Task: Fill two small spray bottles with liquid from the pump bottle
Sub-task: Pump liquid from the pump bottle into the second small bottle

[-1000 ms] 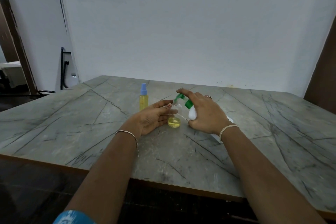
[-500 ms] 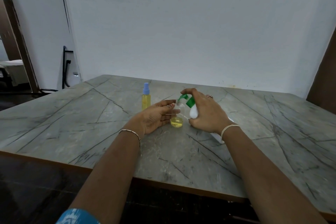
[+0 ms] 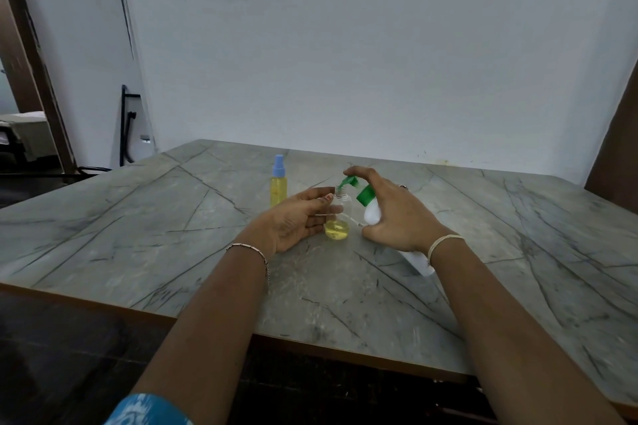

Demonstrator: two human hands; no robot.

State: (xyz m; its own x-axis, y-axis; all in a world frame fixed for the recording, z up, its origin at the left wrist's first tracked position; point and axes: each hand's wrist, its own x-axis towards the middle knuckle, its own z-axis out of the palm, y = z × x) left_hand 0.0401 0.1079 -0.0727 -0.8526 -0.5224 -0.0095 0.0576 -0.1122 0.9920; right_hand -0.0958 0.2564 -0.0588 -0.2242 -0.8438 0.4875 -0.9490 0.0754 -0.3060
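A small clear spray bottle [image 3: 338,222] stands uncapped on the table with yellow liquid in its lower part. My left hand [image 3: 293,219] holds it from the left, fingers curled round its side. My right hand [image 3: 397,214] grips the white pump bottle [image 3: 373,214], which is tilted toward the small bottle, and a finger rests on the green pump head [image 3: 348,182]. The green spout sits right over the small bottle's mouth. A second spray bottle [image 3: 278,183] full of yellow liquid, with a blue cap, stands behind and to the left.
The grey marble-pattern table [image 3: 138,217] reaches a wooden front edge near me. Behind the table is a white wall. A black metal frame [image 3: 126,128] leans by the doorway at the left.
My right index finger has lifted slightly with the green pump head, which sits a little higher than half a second ago. My left hand and the small bottle have stayed put.
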